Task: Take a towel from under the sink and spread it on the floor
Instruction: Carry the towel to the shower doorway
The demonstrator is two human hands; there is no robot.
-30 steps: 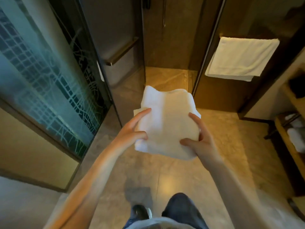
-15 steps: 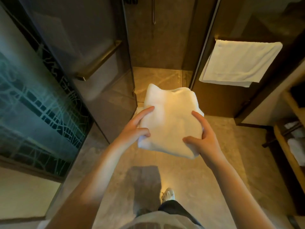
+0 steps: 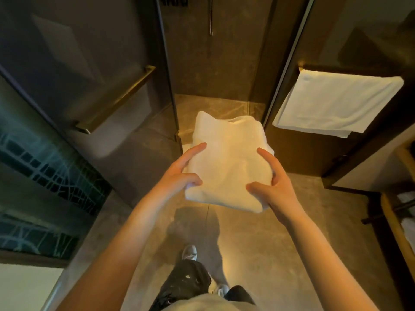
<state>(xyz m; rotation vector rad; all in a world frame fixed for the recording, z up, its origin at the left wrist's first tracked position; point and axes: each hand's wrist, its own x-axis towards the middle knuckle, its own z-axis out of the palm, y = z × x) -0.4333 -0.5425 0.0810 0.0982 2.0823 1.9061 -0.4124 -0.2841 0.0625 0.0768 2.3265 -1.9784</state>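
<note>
Hands held the folded white towel [image 3: 226, 162] up in the air in front of the person, above the stone floor [image 3: 258, 248]. The left hand [image 3: 177, 176] gripped the towel's left edge, thumb pressed on top and fingers curled underneath, out of sight. The right hand [image 3: 272, 186] clasped the right edge in the same way, with the thumb and forefinger spread over the top surface. The towel lay between the two hands, still folded, its far corners sagging away from them. Below the hands, a shoe [image 3: 189, 252] and a dark trouser leg [image 3: 186, 281] stood on the floor. Beyond the right hand, a second white towel [image 3: 336, 102] hung over a rail. Beyond the left hand was a glass door with a brass handle [image 3: 116, 101].
</note>
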